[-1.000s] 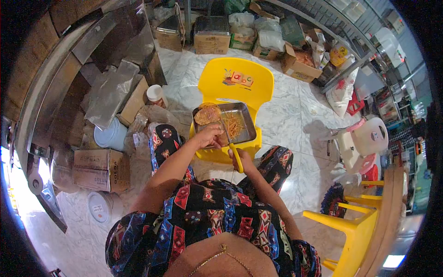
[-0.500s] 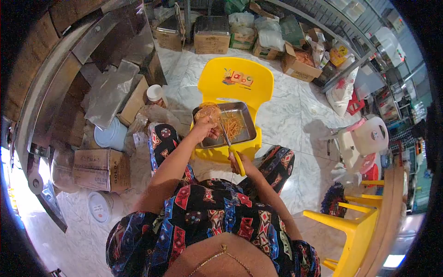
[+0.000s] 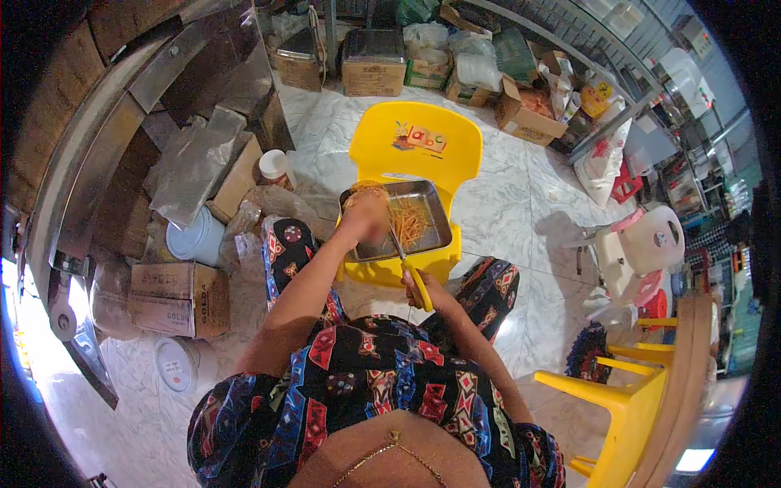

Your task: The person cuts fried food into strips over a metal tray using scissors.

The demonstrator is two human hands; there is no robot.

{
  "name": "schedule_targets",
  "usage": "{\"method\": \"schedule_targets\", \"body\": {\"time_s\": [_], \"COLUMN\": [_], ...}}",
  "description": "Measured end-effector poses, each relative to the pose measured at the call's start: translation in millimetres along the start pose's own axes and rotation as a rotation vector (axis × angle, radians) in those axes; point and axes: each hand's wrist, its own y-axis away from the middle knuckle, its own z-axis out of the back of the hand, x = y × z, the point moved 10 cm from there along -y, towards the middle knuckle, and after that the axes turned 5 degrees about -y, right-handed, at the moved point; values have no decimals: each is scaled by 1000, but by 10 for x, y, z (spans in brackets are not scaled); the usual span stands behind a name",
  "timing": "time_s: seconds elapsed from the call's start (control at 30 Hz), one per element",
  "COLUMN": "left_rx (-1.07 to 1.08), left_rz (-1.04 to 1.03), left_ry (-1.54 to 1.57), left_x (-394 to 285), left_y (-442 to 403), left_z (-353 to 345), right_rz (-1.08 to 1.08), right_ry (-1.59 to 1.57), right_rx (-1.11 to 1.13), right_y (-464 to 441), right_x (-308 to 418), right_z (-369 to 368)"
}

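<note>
A metal tray [image 3: 441,213] rests on the seat of a small yellow chair [image 3: 455,259]. Thin orange strips [image 3: 412,224] lie in its right half. Over the left half is my left hand [image 3: 368,221], blurred by motion, its fingers closed around a flat orange-brown piece of food [image 3: 370,192] that it partly hides. My right hand [image 3: 425,289] grips the yellow handles of a pair of scissors [image 3: 417,281]. The scissor blades point up into the tray, close beside the left hand and the strips.
At left stand a cardboard box [image 3: 180,298], a white-lidded bucket [image 3: 176,366], a blue-lidded tub [image 3: 195,241] and a capped jar [image 3: 274,167]. Boxes [image 3: 373,77] line the back. A white-and-pink seat [image 3: 643,250] and a yellow stool [image 3: 626,398] stand at right.
My left hand has turned and blurred, now covering more of the orange-brown piece, which showed more plainly before. My right hand and the scissors have hardly moved.
</note>
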Motion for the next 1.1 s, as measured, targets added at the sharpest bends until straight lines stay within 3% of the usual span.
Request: {"method": "schedule_targets", "body": {"time_s": [0.57, 0.9, 1.1], "left_rx": [103, 52, 54], "left_rz": [69, 56, 74], "left_ry": [31, 95, -49], "left_x": [152, 112, 123], "left_y": [-45, -16, 11], "left_z": [-69, -32, -54], "right_rz": [29, 135, 143], "right_ry": [83, 232, 207], "right_rx": [-73, -101, -74], "right_y": [129, 151, 68], "right_x": [165, 294, 186], "right_z": [88, 77, 69]}}
